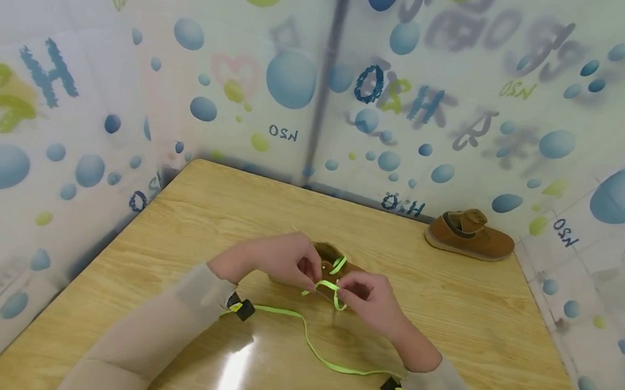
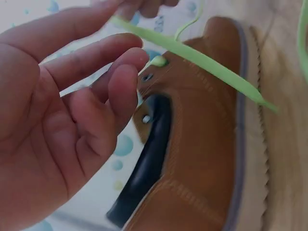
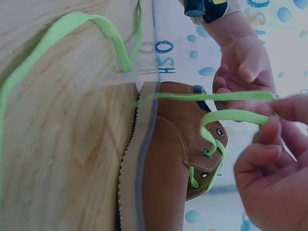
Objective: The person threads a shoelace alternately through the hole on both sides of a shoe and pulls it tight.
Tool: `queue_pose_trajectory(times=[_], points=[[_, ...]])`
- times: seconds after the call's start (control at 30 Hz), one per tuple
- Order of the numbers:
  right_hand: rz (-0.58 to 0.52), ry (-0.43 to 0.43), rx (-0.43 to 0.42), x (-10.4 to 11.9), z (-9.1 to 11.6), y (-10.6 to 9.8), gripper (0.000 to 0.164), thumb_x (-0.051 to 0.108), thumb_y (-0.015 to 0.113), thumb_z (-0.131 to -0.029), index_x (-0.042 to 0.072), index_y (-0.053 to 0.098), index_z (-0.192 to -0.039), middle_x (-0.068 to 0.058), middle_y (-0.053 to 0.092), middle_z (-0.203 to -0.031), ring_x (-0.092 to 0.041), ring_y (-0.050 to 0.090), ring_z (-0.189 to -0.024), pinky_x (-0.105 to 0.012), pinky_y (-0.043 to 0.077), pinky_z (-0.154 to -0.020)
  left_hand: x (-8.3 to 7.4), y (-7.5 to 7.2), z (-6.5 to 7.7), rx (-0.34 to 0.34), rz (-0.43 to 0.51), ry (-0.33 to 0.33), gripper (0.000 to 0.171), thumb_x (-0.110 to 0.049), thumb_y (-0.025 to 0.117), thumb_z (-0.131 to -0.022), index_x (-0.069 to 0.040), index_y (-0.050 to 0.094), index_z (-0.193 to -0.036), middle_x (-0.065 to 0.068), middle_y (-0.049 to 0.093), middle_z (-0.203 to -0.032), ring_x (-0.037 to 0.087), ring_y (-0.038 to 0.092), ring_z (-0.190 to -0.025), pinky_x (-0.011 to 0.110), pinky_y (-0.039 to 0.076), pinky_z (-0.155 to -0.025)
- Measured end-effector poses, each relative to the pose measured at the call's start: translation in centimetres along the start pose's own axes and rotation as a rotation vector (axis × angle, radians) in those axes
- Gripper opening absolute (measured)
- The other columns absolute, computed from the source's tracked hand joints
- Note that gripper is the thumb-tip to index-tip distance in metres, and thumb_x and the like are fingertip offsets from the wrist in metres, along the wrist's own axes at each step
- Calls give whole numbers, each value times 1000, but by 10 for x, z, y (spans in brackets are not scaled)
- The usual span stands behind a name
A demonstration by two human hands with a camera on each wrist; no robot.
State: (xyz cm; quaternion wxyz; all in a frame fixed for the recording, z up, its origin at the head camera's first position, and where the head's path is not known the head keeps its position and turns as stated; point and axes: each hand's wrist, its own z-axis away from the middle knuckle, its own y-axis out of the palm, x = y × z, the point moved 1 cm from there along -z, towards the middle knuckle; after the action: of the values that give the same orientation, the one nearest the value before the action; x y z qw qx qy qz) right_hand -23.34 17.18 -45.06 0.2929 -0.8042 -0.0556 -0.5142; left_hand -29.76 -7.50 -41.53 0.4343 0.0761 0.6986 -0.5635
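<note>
A brown shoe (image 3: 166,144) with metal eyelets sits on the table between my hands, its opening partly hidden by my left hand in the head view. A flat neon-green shoelace (image 2: 207,65) threads through some of its eyelets. Thumb and fingertips of my left hand (image 1: 285,257) pinch the lace near its loose end, beside the shoe's upper. Just to the right, my right hand (image 1: 376,298) pinches the same lace, which curves between the two hands. In the right wrist view, the lace's tip is blurred over the shoe's sole edge.
Another brown shoe (image 1: 469,238) stands at the table's far right corner. The other length of green lace (image 1: 332,365) snakes across the wooden table (image 1: 234,213) in front of my hands. Walls printed with blue and green dots border the table.
</note>
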Motion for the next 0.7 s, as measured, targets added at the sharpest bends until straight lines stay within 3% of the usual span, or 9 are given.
queue_pose_trajectory(times=[0.1, 0.2, 0.3, 0.47, 0.57, 0.7], points=[[-63, -28, -68, -1, 4, -2, 8, -9, 63, -99, -8, 71, -98, -13, 72, -84, -5, 62, -70, -24, 54, -59, -1, 9, -5, 17, -22, 27, 14, -23, 86, -91, -12, 81, -97, -12, 73, -83, -1, 65, -75, 21, 56, -71], [-101, -59, -116, -1, 6, -5, 7, -11, 62, -99, -10, 69, -97, 2, 73, -88, -5, 64, -71, -24, 56, -61, -1, 16, -10, -14, -78, 24, 18, -30, 87, -90, -16, 79, -98, -14, 69, -78, -3, 61, -71, 20, 52, -69], [-138, -94, -138, -1, 9, -9, 8, -12, 61, -99, -10, 68, -97, 10, 72, -89, -5, 64, -71, -24, 57, -61, -3, 21, -14, -39, -80, 13, 15, -31, 86, -91, -20, 78, -98, -14, 67, -74, -2, 60, -67, 21, 50, -66], [-220, -182, -123, 0, 11, -16, 6, -14, 61, -98, -13, 66, -95, 8, 72, -89, -2, 62, -72, -21, 55, -61, -8, 26, -22, -4, 45, 37, 7, -23, 79, -98, -17, 75, -97, 1, 72, -69, 20, 70, -63, 21, 49, -59], [-260, -245, -76, 0, 11, -19, 5, -14, 62, -98, -15, 65, -95, 5, 74, -92, -1, 62, -75, -20, 54, -62, -9, 31, -24, 10, 144, 27, 7, -18, 74, -102, -14, 72, -96, 6, 74, -70, 32, 75, -66, 23, 55, -58], [-282, -280, 19, -2, 8, -20, 6, -12, 64, -98, -15, 67, -94, -9, 75, -89, -2, 65, -79, -20, 57, -63, -8, 32, -19, -64, 177, -10, 8, -12, 70, -103, -10, 76, -98, -1, 75, -73, 27, 76, -68, 27, 60, -61]])
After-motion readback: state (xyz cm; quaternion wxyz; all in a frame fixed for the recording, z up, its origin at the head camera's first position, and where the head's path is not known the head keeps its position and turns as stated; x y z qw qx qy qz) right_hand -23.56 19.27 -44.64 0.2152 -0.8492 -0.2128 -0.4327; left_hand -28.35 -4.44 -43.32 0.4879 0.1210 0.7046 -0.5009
